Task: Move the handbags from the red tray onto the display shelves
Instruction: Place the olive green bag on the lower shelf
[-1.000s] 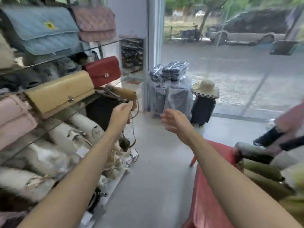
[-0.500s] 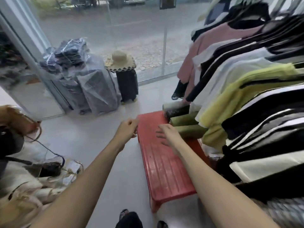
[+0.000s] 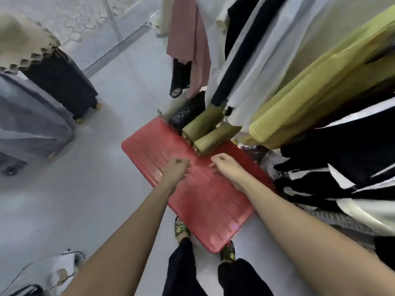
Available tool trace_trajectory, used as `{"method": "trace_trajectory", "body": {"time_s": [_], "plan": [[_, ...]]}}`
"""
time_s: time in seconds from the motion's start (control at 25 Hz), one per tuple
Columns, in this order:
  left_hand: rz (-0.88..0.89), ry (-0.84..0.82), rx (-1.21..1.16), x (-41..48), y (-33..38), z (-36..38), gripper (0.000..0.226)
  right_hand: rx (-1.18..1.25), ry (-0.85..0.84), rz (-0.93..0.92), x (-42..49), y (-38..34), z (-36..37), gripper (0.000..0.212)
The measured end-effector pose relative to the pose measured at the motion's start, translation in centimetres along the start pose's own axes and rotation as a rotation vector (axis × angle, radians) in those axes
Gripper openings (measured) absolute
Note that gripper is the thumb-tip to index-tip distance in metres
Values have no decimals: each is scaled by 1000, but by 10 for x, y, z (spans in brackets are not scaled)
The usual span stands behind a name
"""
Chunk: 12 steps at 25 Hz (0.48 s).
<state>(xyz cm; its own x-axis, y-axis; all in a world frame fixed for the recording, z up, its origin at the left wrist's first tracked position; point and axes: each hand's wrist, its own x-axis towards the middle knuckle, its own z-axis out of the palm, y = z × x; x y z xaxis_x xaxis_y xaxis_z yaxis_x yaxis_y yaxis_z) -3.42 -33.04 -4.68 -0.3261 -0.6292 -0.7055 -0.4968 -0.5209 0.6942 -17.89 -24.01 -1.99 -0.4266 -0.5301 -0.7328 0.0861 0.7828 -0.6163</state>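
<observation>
head view: red tray (image 3: 205, 201) lies on the grey floor (image 3: 89, 189), running from near centre out to far left of centre. three handbags sit at its far end, side by side and touching: black quilted handbag (image 3: 188, 113) farthest, then olive handbag (image 3: 202, 124), then second olive handbag (image 3: 213, 142) nearest. their far ends are tucked under the hanging clothes (image 3: 277, 60) on the right. near half of the tray is bare.

left hand (image 3: 176, 169) is clenched in a fist over the middle of the tray, grasping nothing. right hand (image 3: 226, 167) is just right of it, fingers loosely curled, grasping nothing, near the second olive handbag but apart from it. frame is motion-blurred, so finger detail is soft.

yellow-green garment (image 3: 320, 92) and pink garment (image 3: 188, 39) hang on the right. black suitcase (image 3: 62, 86) stands far left with a straw hat (image 3: 23, 43) on top. green sandals (image 3: 181, 228) at the tray's near edge.
</observation>
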Motion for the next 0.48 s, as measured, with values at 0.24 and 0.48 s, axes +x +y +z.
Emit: {"method": "trace_trajectory", "body": {"time_s": [0.24, 0.48], "plan": [[-128, -48, 60, 105, -2, 28, 18, -69, 70, 33, 74, -1, 21, 43], [-176, -101, 22, 153, -17, 38, 34, -134, 104, 41, 111, -10, 31, 58]]}}
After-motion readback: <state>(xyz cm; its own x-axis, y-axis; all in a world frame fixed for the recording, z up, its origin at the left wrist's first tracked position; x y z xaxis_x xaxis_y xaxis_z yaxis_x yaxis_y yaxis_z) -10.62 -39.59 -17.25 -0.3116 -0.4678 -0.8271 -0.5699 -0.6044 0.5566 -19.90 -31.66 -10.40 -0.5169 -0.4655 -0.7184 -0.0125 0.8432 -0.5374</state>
